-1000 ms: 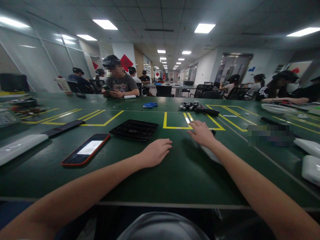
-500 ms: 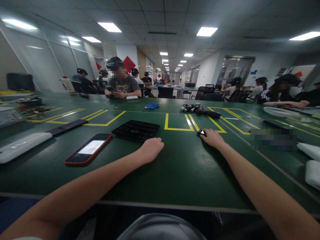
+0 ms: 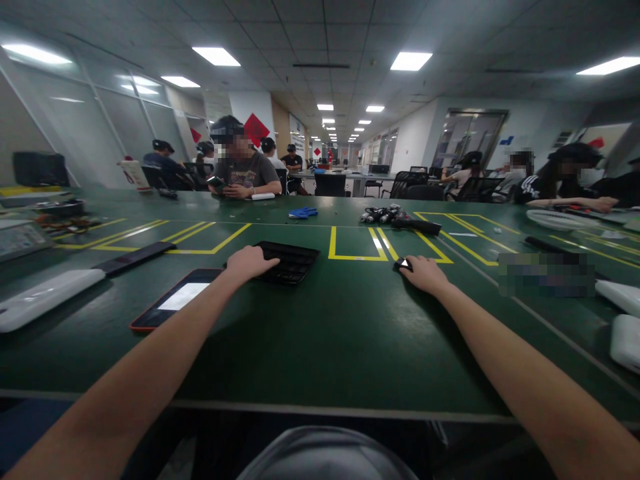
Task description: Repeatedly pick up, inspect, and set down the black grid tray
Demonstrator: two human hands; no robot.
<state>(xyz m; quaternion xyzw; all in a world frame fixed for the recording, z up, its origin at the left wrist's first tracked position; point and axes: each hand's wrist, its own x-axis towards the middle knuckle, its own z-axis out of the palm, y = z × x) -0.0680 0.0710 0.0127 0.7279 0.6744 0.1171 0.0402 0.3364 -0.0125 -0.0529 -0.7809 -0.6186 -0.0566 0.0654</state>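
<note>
My left hand (image 3: pixel 249 263) is over the left side of a black ribbed plastic panel (image 3: pixel 293 265) that lies flat on the green table. Its thumb stretches out across the panel, apart from the other fingers, which are partly hidden. Whether the hand presses on the panel I cannot tell. Farther right, my right hand (image 3: pixel 425 273) rests low at the table with its fingers closed on a small black object (image 3: pixel 401 264) marked with a white triangle. Under my left forearm lies a phone (image 3: pixel 184 297) with an orange-red rim and a lit white patch, partly covered.
Yellow tape outlines (image 3: pixel 357 259) mark the green table (image 3: pixel 320 353). Beyond them are a blue cloth-like item (image 3: pixel 303 213) and a dark bundle of equipment (image 3: pixel 385 216). A white device (image 3: pixel 47 300) with a black strip lies left. Across the table sits a person (image 3: pixel 245 163) holding a phone.
My left hand has moved left and slightly away from me, from the panel's near right corner to its left side, its thumb now extended. The right hand stays on the small black object.
</note>
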